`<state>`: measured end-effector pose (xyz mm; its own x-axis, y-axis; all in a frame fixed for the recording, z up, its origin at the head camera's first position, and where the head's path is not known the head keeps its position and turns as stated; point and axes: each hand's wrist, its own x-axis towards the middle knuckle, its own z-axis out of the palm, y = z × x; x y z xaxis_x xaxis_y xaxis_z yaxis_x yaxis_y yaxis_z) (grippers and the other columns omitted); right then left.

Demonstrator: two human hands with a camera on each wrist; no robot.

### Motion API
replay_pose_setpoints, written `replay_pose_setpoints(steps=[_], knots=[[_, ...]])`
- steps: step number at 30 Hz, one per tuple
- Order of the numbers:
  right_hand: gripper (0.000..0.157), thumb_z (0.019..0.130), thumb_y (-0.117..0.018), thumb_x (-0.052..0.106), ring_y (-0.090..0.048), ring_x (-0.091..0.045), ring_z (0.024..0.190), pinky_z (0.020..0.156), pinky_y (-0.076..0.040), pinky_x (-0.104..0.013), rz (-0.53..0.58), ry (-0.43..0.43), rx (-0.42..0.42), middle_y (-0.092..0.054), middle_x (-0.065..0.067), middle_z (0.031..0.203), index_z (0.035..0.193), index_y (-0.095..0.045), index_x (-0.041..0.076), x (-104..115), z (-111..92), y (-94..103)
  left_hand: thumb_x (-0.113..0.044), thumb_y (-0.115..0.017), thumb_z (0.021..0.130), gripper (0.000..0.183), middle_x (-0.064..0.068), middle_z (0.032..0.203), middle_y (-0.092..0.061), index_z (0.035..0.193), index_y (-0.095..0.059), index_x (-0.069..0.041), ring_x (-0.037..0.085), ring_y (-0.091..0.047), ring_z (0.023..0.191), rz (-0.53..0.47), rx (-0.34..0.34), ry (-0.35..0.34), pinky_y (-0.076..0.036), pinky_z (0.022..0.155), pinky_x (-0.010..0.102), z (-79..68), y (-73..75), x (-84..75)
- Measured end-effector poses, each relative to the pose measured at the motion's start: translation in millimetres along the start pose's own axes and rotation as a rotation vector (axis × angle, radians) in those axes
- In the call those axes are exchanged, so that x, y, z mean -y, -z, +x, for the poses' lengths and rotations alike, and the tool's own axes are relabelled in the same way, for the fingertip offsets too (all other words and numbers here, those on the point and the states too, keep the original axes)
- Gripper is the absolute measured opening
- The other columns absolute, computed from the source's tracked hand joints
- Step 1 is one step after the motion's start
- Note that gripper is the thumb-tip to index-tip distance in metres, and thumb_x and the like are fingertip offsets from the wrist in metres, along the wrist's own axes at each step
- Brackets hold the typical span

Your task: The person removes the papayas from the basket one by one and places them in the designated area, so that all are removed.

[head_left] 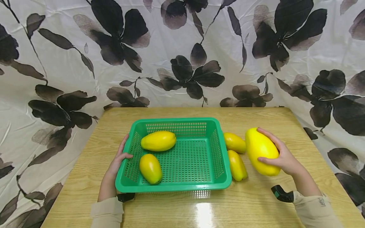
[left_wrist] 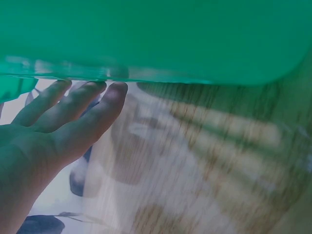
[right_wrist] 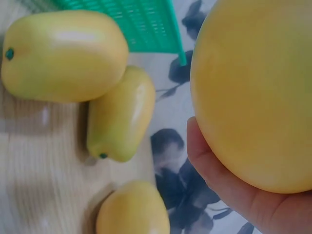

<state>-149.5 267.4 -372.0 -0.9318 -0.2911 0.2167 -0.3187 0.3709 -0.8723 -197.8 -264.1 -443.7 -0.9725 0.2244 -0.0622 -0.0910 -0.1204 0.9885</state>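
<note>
My right hand [head_left: 280, 155] holds a large yellow papaya [head_left: 260, 153] raised over the table, right of the basket, thumb on its near side and fingers over the far side. My left hand [head_left: 115, 163] grips the left rim of the green plastic basket [head_left: 171, 187], thumb over the rim and fingers along the outer wall. Inside the basket, one papaya [head_left: 158, 141] lies at the back left and another papaya [head_left: 150, 169] at the front left. In the left wrist view, fingertips [left_wrist: 117, 91] meet the rim's underside.
Beside the basket's right wall lie a papaya [head_left: 234, 142] and, nearer, another papaya [head_left: 237, 165]. The right wrist view shows one more papaya [right_wrist: 132, 209] at the bottom. The wooden table [head_left: 165, 209] meets a floral cloth [head_left: 182, 38] at the back and sides.
</note>
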Motion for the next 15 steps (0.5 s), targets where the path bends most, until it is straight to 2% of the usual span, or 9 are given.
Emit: replay_pose_setpoints(steps=[7, 10, 12, 15], knots=[[0.086, 0.071, -0.066, -0.009, -0.042, -0.010, 0.104, 0.074, -0.041, -0.024, -0.022, -0.026, -0.018, -0.032, 0.015, 0.137, 0.145, -0.027, 0.013, -5.9, -6.4, 3.4, 0.011, -0.031, 0.079, 0.084, 0.014, 0.152, 0.008, 0.148, 0.003, -0.022, 0.039, -0.006, 0.134, -0.014, 0.004, -0.003, -0.038, 0.088, 0.018, -0.7, 0.3, 0.6], [0.085, 0.071, -0.067, -0.008, -0.043, -0.010, 0.101, 0.073, -0.041, -0.024, -0.034, -0.038, -0.020, -0.033, 0.016, 0.135, 0.144, -0.027, 0.012, -11.9, -9.7, 2.9, 0.010, -0.031, 0.080, 0.083, 0.013, 0.152, 0.008, 0.148, 0.003, -0.024, 0.036, -0.011, 0.134, -0.017, 0.011, 0.010, -0.040, 0.088, 0.020, -2.8, 1.0, 1.4], [0.084, 0.072, -0.067, -0.007, -0.044, -0.010, 0.100, 0.073, -0.042, -0.025, -0.030, -0.060, -0.016, -0.032, 0.016, 0.135, 0.144, -0.027, 0.013, -17.6, -12.3, 1.7, 0.009, -0.031, 0.081, 0.082, 0.013, 0.152, 0.007, 0.148, 0.002, -0.025, 0.032, -0.016, 0.132, -0.012, 0.010, 0.017, -0.041, 0.088, 0.021, -4.0, 1.3, 1.8], [0.083, 0.075, -0.066, -0.004, -0.046, -0.012, 0.096, 0.070, -0.044, -0.029, -0.003, -0.120, 0.007, -0.032, 0.012, 0.133, 0.145, -0.026, 0.016, -26.4, -15.7, -1.6, 0.010, -0.031, 0.081, 0.083, 0.012, 0.152, 0.007, 0.148, 0.001, -0.025, 0.031, -0.016, 0.132, -0.013, 0.011, 0.013, -0.041, 0.088, 0.021, -4.1, 1.3, 2.1]])
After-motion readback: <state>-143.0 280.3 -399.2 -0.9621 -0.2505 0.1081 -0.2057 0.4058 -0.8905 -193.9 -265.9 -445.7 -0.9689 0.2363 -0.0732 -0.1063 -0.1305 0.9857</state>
